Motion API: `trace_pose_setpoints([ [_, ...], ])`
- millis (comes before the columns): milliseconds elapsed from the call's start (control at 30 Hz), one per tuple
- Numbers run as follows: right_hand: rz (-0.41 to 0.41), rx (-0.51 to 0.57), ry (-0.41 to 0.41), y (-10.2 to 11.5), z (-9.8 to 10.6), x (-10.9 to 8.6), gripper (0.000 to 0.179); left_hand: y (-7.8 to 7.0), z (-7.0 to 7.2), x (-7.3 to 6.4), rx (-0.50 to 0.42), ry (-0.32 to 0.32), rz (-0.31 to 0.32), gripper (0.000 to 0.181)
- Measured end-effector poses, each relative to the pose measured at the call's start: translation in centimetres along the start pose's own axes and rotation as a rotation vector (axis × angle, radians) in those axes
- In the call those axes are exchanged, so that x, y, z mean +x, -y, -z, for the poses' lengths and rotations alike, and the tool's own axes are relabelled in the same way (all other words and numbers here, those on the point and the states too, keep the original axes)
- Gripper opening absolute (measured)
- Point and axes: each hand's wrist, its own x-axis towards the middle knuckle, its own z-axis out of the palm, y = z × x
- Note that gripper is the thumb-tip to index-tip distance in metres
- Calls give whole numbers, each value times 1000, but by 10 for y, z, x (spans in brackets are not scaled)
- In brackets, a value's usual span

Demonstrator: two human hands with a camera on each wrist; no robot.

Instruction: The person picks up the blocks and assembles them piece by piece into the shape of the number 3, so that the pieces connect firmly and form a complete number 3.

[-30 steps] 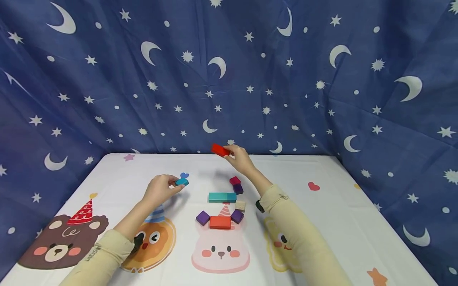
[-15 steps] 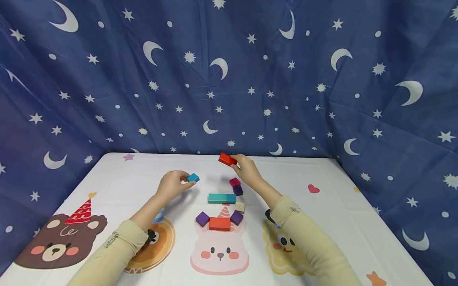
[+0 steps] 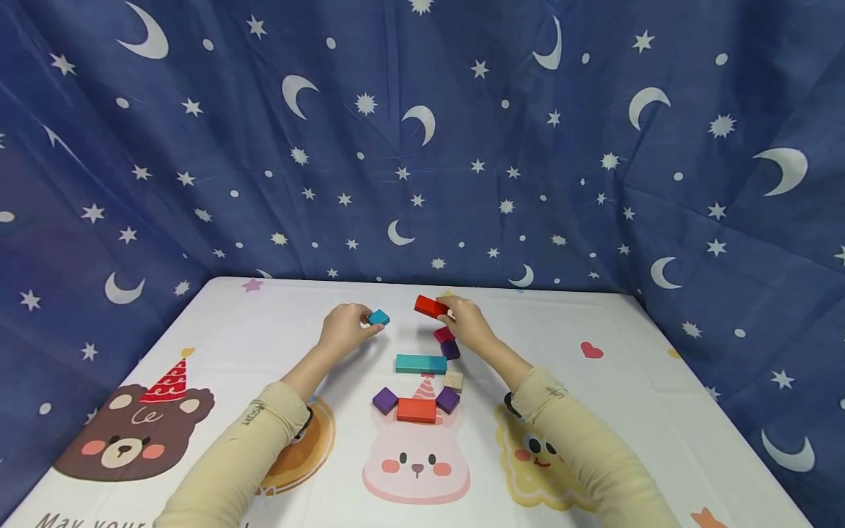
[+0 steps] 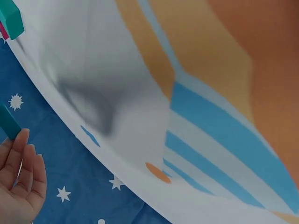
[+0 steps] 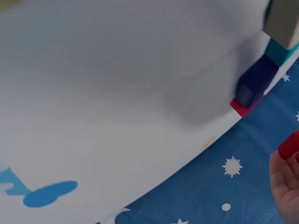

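My left hand [image 3: 343, 328] pinches a small blue block [image 3: 378, 317] between thumb and fingers over the back of the table. To its right, my right hand [image 3: 469, 323] grips a red block [image 3: 429, 306] by one end, the other end pointing left. A crimson block [image 3: 444, 334] and a dark purple block [image 3: 450, 350] lie just below that hand. Nearer are a long teal block [image 3: 419, 364] and a beige block [image 3: 453, 380]. An orange-red block [image 3: 416, 411] sits between two purple blocks [image 3: 386, 400], both turned at an angle. Only the fingers of each hand show in its wrist view.
A white tablecloth [image 3: 528, 330] printed with cartoon animals covers the table. Behind its back edge hangs a dark blue curtain [image 3: 462, 132] with moons and stars. Both forearms in cream sleeves [image 3: 227, 455] reach in from the front.
My left hand has carried the blue block right and slightly back, closer to the other hand. My right hand has brought the red block lower and a little to the right. The laid-out blocks keep their arrangement.
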Motion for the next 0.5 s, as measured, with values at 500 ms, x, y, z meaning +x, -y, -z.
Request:
trace_pose_setpoints([
  [500, -42, 59, 80, -12, -13, 13, 39, 3, -22, 9, 57, -23, 43, 34],
])
